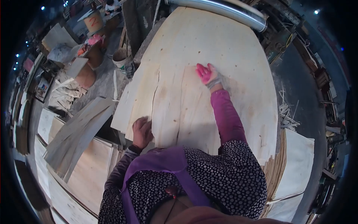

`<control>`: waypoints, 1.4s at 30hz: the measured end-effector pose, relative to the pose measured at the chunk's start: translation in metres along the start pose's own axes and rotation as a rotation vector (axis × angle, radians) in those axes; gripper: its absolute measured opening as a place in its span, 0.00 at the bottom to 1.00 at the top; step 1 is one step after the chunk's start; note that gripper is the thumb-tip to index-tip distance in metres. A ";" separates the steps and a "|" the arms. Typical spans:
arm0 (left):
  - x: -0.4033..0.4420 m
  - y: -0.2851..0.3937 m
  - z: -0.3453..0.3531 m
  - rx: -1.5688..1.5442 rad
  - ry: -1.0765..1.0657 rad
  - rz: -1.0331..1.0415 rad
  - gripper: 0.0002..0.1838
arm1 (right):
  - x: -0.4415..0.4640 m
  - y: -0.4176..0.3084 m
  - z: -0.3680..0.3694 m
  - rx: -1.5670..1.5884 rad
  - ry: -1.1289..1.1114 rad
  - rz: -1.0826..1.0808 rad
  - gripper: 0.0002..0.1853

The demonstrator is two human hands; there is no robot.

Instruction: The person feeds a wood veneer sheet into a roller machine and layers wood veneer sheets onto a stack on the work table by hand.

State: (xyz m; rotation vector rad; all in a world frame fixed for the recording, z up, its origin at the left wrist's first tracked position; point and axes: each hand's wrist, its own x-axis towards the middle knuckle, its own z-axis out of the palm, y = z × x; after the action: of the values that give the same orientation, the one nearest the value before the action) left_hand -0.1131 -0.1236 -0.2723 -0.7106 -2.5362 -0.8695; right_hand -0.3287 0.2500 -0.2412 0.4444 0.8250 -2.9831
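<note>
A large stack of pale wood veneer sheets (223, 48) fills the middle of the view, with splits and overlapping strips along its left half. My left hand (141, 132), bare, is at the near left edge of the veneer. Its fingers are curled over the edge of a veneer strip (143, 93), and its underside is hidden. Farther out, my right hand (207, 74) is over the middle of the top sheet in a pink-coated glove with grey wrapping at the wrist. Its fingers are loosely bent and apart, holding nothing.
A metal roller (231, 15) spans the far end of the veneer. More veneer sheets (82, 138) are stacked at left, and another pile (294, 164) stands at right. A bucket (121, 58) and wood scraps (289, 115) are on the floor. Another person (112, 6) is far back.
</note>
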 end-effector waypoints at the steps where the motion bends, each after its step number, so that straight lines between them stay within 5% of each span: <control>1: 0.013 0.000 -0.005 0.004 -0.002 -0.003 0.20 | 0.012 -0.009 0.008 0.032 -0.046 -0.012 0.21; 7: 0.033 -0.007 -0.012 -0.075 -0.028 -0.018 0.20 | -0.012 -0.007 -0.013 -0.175 -0.049 -0.031 0.20; 15: 0.049 0.014 -0.032 -0.220 -0.022 -0.184 0.18 | -0.205 0.004 0.006 -0.481 -0.202 0.285 0.24; 21: 0.082 0.039 -0.053 -1.152 -0.224 -0.827 0.13 | -0.284 0.046 0.042 -0.598 -0.197 0.573 0.28; 22: 0.083 0.036 -0.053 -1.185 -0.236 -0.808 0.13 | -0.287 0.053 0.051 -0.571 -0.208 0.622 0.28; 30: 0.088 0.035 -0.065 -1.462 -0.185 -0.768 0.14 | -0.277 0.100 0.100 -0.708 -0.192 0.493 0.29; 37: 0.085 0.023 -0.053 -1.328 -0.175 -0.704 0.13 | -0.275 0.114 0.113 -0.832 -0.150 0.390 0.27; 42: 0.133 0.017 -0.021 -1.414 -0.031 -0.653 0.11 | -0.232 0.102 0.106 -0.951 -0.232 0.047 0.24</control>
State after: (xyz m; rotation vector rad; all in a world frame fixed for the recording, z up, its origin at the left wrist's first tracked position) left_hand -0.2070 -0.0806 -0.1845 -0.1217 -1.7895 -2.9005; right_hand -0.1256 0.0946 -0.1410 0.0640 1.9386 -2.1505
